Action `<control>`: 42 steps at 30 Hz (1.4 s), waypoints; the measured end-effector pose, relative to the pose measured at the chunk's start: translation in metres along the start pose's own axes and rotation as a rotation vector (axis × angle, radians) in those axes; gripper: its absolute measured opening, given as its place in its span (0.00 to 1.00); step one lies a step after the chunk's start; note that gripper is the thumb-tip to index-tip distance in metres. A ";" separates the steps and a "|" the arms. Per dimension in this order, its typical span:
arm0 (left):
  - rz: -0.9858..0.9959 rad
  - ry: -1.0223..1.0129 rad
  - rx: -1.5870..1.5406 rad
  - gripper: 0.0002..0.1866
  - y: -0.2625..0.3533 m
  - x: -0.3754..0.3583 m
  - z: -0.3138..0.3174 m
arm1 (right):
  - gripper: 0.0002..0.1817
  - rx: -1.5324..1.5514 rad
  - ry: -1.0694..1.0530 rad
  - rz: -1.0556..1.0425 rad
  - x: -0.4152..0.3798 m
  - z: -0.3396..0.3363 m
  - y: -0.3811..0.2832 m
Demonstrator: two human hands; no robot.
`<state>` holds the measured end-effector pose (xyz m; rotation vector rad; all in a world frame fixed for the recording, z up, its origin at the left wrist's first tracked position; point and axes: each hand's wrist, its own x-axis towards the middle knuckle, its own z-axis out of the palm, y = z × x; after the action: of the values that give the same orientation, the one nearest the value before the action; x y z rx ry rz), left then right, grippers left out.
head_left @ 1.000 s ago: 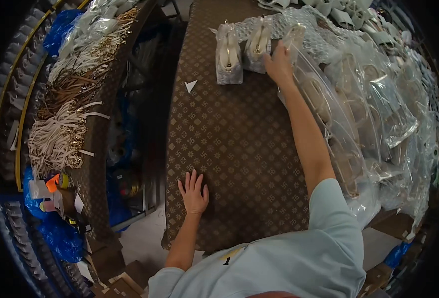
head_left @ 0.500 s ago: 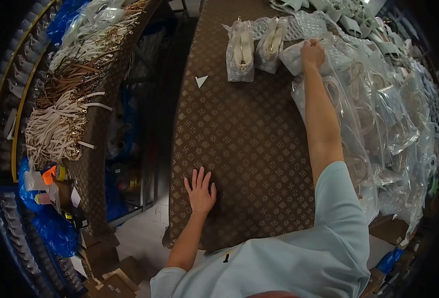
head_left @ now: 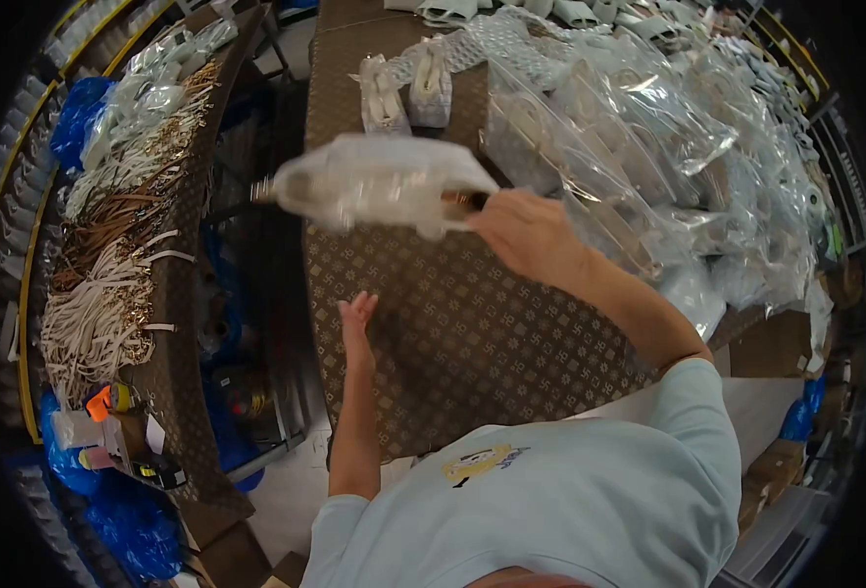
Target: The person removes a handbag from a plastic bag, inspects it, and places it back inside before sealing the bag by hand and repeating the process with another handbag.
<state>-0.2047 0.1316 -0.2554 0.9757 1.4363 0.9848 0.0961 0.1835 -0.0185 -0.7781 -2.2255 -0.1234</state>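
Observation:
A whitish handbag (head_left: pixel 379 186), smeared by motion, is held up over the table by my right hand (head_left: pixel 536 235), whose fingers are closed on its right end. Something gold-coloured shows at the bag's left tip; its finer details are blurred. My left hand (head_left: pixel 358 312) is near the table's left edge, below the bag, with its fingers apart and nothing in it. Beyond the held bag stand two small upright zipped bags, a left one (head_left: pixel 384 98) and a right one (head_left: pixel 431 86), pale with cream tops.
A heap of plastic-wrapped pale bags (head_left: pixel 639 147) covers the right side of the brown patterned table (head_left: pixel 472 363). Bubble wrap (head_left: pixel 511 39) lies at the back. Across a gap on the left, a side table carries white straps (head_left: pixel 99 314), brown straps (head_left: pixel 119 220) and an orange tool (head_left: pixel 99 403).
My right hand has come back from the heap with the handbag and swung it left over the table. My left hand has lifted off the tabletop. The view has shifted right.

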 end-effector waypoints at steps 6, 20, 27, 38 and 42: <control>-0.367 -0.534 -0.933 0.42 0.070 -0.088 0.014 | 0.07 0.089 -0.275 -0.103 -0.144 0.017 -0.060; -0.283 -0.333 -0.102 0.35 0.021 -0.104 0.067 | 0.26 -0.661 -0.053 1.162 -0.348 -0.059 -0.051; -0.212 -0.286 -0.236 0.30 0.008 -0.087 0.060 | 0.18 -0.762 -0.257 1.256 -0.363 -0.041 0.003; 0.778 -0.244 0.680 0.38 0.139 -0.141 0.094 | 0.05 0.644 -0.171 0.517 -0.134 -0.002 -0.125; 0.839 -0.554 0.780 0.25 0.140 -0.130 0.061 | 0.08 0.894 -0.147 0.468 -0.119 -0.002 -0.133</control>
<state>-0.1273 0.0571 -0.0858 2.3383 0.9019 0.5881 0.0841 0.0159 -0.0795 -0.7590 -1.8617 1.1011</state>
